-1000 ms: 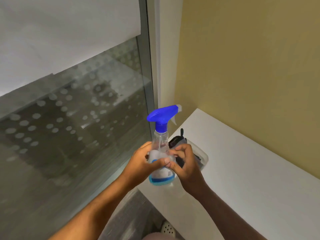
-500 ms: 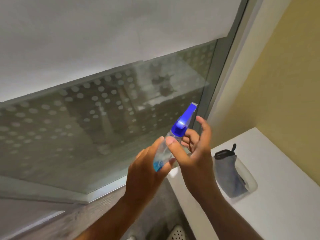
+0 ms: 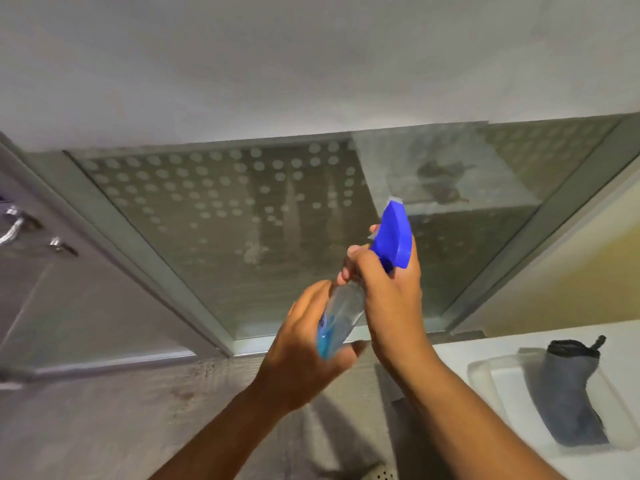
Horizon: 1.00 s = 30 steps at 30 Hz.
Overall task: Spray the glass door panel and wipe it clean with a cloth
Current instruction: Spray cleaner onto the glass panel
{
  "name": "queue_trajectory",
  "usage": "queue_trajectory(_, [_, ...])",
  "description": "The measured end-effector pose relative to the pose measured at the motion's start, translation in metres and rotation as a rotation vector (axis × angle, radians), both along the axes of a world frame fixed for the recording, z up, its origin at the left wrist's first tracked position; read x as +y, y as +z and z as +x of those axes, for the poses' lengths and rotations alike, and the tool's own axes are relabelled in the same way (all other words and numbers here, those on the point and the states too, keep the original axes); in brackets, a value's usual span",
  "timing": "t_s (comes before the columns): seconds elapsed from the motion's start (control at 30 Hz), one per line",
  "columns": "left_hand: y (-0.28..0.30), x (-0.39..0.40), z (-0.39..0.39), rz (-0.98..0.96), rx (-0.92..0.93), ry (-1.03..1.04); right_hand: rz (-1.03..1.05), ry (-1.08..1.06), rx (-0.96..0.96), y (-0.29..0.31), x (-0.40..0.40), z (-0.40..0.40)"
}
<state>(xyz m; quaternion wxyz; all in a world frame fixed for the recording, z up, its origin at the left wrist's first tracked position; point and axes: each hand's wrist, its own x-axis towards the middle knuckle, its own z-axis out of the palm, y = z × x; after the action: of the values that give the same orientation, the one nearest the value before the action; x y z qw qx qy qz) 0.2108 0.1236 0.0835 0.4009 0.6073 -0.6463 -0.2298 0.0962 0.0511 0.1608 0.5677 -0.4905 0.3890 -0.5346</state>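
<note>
Room: a glass door panel (image 3: 263,237) with a frosted dot pattern fills the far side, framed in grey metal, with pale wall above and wood-look floor below. Far left, metal handles (image 3: 20,223) show on a neighbouring door. At centre, the left hand (image 3: 304,355) cups the base of a clear spray bottle (image 3: 341,317) holding blue liquid; the right hand (image 3: 388,289) is clenched round its neck below the blue trigger head (image 3: 393,237), nozzle aimed at the glass. At right, a white surface (image 3: 450,362) carries a clear tray (image 3: 498,375) with a grey cloth (image 3: 568,396) lying in it, untouched. Assessment: spraying is the step in hand. Keep the nozzle square to the panel and spread the mist evenly before reaching for the cloth. No label or writing is legible.
</note>
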Motion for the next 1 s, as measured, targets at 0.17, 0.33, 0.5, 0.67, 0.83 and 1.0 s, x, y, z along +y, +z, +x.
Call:
queue_trajectory(0.17, [-0.002, 0.066, 0.080, 0.163, 0.229, 0.103, -0.012, 0.140, 0.064, 0.004, 0.044, 0.088])
queue_trajectory(0.33, [-0.004, 0.119, 0.148, 0.156, 0.160, 0.369, -0.041, 0.294, 0.092, 0.010, 0.092, 0.181])
queue_trajectory(0.5, [0.000, 0.166, 0.211, -0.006, -0.052, 0.623, -0.033, 0.398, -0.083, 0.012, 0.142, 0.277])
queue_trajectory(0.67, [0.004, 0.210, 0.280, -0.001, -0.105, 0.639, 0.035, 0.511, -0.199, 0.013, 0.164, 0.353])
queue_trajectory(0.83, [-0.002, 0.237, 0.339, 0.049, -0.056, 0.659, 0.016, 0.600, -0.189, 0.015, 0.170, 0.424])
queue_trajectory(1.0, [0.000, 0.243, 0.409, 0.065, -0.048, 0.716, 0.063, 0.697, -0.245, 0.015, 0.168, 0.499])
